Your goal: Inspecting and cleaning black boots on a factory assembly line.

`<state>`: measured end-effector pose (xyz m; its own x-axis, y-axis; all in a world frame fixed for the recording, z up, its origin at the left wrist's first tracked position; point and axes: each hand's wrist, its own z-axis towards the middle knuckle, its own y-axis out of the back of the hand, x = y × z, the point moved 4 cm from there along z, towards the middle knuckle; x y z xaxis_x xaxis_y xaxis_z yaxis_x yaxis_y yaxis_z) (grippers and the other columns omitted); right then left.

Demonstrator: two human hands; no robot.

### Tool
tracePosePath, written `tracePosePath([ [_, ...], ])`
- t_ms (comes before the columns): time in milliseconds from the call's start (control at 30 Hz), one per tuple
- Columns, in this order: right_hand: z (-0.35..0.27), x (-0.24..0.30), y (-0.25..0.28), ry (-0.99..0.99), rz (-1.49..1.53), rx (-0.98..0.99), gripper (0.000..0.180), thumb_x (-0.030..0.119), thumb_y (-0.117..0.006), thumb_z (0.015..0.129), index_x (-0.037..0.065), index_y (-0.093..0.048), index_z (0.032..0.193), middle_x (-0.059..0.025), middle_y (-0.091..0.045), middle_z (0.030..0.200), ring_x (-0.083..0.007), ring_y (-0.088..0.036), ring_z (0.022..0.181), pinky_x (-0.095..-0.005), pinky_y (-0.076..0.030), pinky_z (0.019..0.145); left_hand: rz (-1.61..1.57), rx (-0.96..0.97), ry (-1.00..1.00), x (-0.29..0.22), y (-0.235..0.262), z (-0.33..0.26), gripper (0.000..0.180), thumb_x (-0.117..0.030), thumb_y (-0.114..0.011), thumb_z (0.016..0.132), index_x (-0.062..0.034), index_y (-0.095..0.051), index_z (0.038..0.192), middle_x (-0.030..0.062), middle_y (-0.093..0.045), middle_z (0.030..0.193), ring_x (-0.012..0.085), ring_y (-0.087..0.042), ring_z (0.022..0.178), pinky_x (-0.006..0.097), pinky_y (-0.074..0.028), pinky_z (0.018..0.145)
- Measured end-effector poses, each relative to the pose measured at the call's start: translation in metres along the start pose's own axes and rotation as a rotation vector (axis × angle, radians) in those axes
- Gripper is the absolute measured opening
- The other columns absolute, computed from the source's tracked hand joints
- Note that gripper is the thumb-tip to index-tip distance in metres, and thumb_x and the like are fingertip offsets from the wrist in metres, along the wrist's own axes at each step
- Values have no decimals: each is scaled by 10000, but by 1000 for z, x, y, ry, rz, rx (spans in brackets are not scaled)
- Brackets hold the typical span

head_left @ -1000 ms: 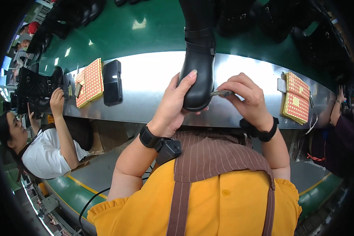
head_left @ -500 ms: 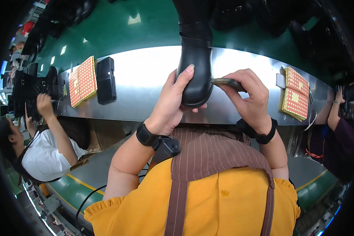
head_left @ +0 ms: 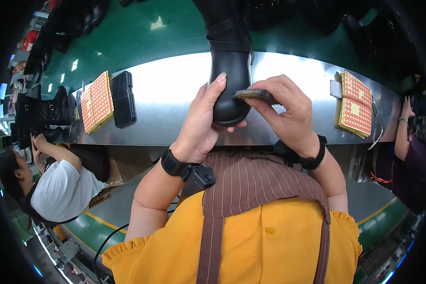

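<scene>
A black boot (head_left: 230, 61) with straps round its ankle lies toe toward me over the metal ledge. My left hand (head_left: 201, 113) grips its front part from the left, thumb on the upper and fingertips under the toe. Pinched in my right hand (head_left: 288, 111) is a flat, dark, worn pad with a pale edge (head_left: 258, 95). Its tip overlaps the right side of the boot's toe; whether it presses on the leather I cannot tell exactly.
Bundled sticker sheets (head_left: 97, 102) and a black case (head_left: 123, 99) lie left on the metal ledge (head_left: 170, 80); another bundle (head_left: 356, 104) lies right. More boots (head_left: 57, 106) stand around the green surface (head_left: 132, 38). A person in white (head_left: 64, 189) works at left, another person (head_left: 407, 146) at right.
My right hand has brought the pad leftward, from beside the boot to over its toe. The boot has shifted slightly left. The person at left has lowered a hand.
</scene>
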<state>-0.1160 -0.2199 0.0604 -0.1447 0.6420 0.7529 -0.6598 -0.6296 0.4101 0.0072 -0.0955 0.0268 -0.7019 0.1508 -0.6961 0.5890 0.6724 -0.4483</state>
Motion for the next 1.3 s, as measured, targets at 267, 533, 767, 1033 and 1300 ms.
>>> tracePosePath([
  [267, 5, 9, 15, 81, -284, 53, 229, -2, -707, 697, 70, -676, 912, -62, -565, 761, -214, -583, 656, -299, -471, 563, 11, 75, 28, 6, -2, 5, 551, -491, -563, 906, -39, -399, 1176, 101, -611, 924, 181, -650, 656, 224, -487, 457],
  [533, 19, 6, 18, 208, -551, 170, 236, 5, -653, 676, 109, -689, 884, -60, -563, 769, -224, -602, 703, -322, -493, 579, -3, 29, -3, -1, 3, -4, 483, -468, -524, 935, -45, -447, 1154, 93, -629, 881, 171, -642, 611, 221, -461, 428],
  [767, 14, 4, 9, 213, -121, 181, 255, -9, -707, 689, 87, -677, 923, -74, -605, 840, -227, -609, 719, -313, -498, 616, -77, 20, -26, -2, 0, -1, 454, -454, -517, 941, -58, -456, 1154, 100, -641, 879, 199, -643, 584, 230, -462, 422],
  [1033, 16, 5, 11, 251, -134, 111, 220, -8, -689, 661, 89, -681, 859, -57, -591, 799, -234, -604, 720, -328, -492, 611, -139, 34, 10, -1, 6, -3, 415, -452, -502, 948, -74, -527, 1119, 98, -661, 879, 194, -634, 558, 206, -407, 370],
  [1300, 18, 6, 10, 340, -466, 115, 195, 41, -642, 683, 110, -670, 864, -29, -582, 775, -217, -587, 698, -319, -466, 587, -47, 14, -4, 1, 9, -4, 456, -482, -525, 929, -72, -511, 1128, 83, -642, 872, 184, -638, 591, 229, -466, 426],
])
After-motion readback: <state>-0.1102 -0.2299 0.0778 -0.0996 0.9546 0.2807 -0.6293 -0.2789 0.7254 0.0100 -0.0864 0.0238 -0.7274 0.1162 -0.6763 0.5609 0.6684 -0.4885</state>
